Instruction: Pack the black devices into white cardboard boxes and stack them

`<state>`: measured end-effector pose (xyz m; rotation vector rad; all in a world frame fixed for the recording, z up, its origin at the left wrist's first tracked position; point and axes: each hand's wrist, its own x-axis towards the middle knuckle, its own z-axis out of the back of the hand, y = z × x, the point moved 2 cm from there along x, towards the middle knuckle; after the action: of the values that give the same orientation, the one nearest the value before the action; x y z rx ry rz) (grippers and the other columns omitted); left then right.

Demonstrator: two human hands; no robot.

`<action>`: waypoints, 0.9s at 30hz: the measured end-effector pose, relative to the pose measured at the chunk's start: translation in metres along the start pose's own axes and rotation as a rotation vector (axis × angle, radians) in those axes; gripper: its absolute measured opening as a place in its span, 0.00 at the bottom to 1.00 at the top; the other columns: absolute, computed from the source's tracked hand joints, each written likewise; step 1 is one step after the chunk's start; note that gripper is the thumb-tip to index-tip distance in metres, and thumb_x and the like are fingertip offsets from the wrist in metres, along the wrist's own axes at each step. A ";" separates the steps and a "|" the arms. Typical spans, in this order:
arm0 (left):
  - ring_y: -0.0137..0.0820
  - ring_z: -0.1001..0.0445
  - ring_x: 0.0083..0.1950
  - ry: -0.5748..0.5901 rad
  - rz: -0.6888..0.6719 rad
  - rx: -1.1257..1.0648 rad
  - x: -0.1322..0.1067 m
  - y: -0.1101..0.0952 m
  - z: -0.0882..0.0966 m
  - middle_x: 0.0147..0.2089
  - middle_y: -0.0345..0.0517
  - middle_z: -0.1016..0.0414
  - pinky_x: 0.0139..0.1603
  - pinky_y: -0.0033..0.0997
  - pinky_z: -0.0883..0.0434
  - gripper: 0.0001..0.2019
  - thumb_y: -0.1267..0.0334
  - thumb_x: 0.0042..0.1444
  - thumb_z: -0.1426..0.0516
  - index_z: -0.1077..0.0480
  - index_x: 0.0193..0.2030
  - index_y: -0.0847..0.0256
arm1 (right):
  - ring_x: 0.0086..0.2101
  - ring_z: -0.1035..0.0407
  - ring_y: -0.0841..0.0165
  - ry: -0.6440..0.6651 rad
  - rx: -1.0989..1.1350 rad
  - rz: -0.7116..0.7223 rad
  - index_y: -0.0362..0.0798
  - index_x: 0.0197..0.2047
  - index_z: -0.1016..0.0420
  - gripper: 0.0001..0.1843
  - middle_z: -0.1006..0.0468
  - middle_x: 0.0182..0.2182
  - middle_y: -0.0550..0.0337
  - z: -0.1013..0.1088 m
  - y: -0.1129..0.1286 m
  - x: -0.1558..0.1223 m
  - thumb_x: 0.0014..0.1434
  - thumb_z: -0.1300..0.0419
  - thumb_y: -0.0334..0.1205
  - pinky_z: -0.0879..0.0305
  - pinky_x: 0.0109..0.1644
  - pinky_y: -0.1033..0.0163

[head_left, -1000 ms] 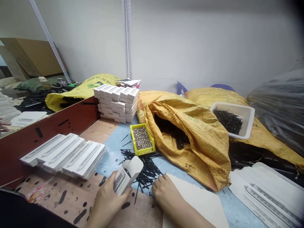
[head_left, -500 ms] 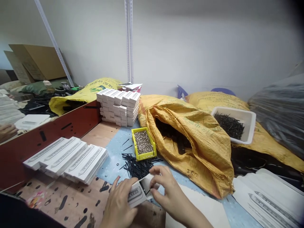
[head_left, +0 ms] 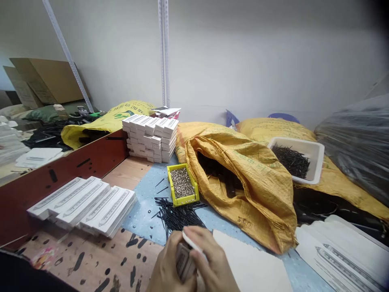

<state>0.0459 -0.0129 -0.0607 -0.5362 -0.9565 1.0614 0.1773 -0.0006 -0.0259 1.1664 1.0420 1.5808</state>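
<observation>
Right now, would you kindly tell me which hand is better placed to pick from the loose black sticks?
Probably your right hand: it lies over the white carton, close below the black sticks, while your left hand seems to support the carton from underneath.

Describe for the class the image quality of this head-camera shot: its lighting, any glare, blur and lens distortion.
In the head view, soft, even light falls on the wall, darkening toward the top right corner; the grey plastic sack shows a streaky sheen; the slanted metal upright suggests wide-angle distortion; the left hand, right hand and white box look slightly soft.
</observation>
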 end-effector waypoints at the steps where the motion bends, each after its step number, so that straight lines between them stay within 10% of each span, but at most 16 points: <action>1: 0.38 0.25 0.47 -0.021 -0.022 0.024 0.001 0.000 0.001 0.51 0.48 0.29 0.44 0.34 0.26 0.29 0.69 0.46 0.45 0.46 0.57 0.54 | 0.55 0.35 0.57 0.052 -0.046 0.062 0.54 0.55 0.27 0.21 0.28 0.54 0.51 0.000 0.002 -0.002 0.62 0.44 0.51 0.39 0.60 0.53; 9: 0.38 0.28 0.53 -0.195 -0.164 0.171 -0.004 0.004 0.001 0.60 0.55 0.38 0.50 0.37 0.28 0.32 0.75 0.50 0.49 0.51 0.62 0.55 | 0.52 0.30 0.59 -0.077 0.030 -0.024 0.50 0.39 0.22 0.12 0.22 0.48 0.51 0.002 0.008 -0.007 0.62 0.43 0.47 0.32 0.56 0.55; 16: 0.42 0.29 0.53 -0.020 -0.074 0.040 0.025 -0.007 0.026 0.60 0.55 0.43 0.48 0.42 0.26 0.24 0.64 0.51 0.43 0.45 0.55 0.53 | 0.63 0.48 0.59 0.012 -0.136 0.133 0.58 0.60 0.34 0.22 0.42 0.64 0.58 -0.004 -0.004 -0.021 0.63 0.45 0.44 0.45 0.64 0.51; 19: 0.35 0.25 0.37 -0.034 0.211 0.226 0.051 0.011 0.074 0.58 0.54 0.41 0.35 0.38 0.24 0.22 0.63 0.53 0.47 0.43 0.56 0.53 | 0.57 0.35 0.60 -0.067 -0.185 0.016 0.55 0.62 0.37 0.26 0.35 0.61 0.54 0.041 -0.030 -0.030 0.62 0.45 0.47 0.35 0.58 0.57; 23: 0.50 0.30 0.53 -0.139 0.349 0.635 0.084 0.061 0.155 0.51 0.56 0.33 0.51 0.50 0.30 0.23 0.60 0.49 0.45 0.37 0.53 0.63 | 0.50 0.29 0.59 -0.523 -0.342 -0.158 0.49 0.51 0.29 0.23 0.24 0.50 0.51 0.133 -0.052 -0.023 0.60 0.47 0.54 0.28 0.49 0.60; 27: 0.56 0.36 0.60 -0.153 0.398 0.888 0.105 0.083 0.164 0.55 0.58 0.31 0.54 0.58 0.34 0.18 0.60 0.55 0.50 0.34 0.51 0.62 | 0.50 0.30 0.62 -0.438 -0.711 -0.264 0.47 0.51 0.30 0.19 0.26 0.51 0.49 0.168 -0.050 0.036 0.64 0.55 0.45 0.32 0.51 0.61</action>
<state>-0.1185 0.1066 -0.0003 0.1073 -0.4232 1.7593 0.3433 0.0670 -0.0313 0.7806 0.2799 1.2428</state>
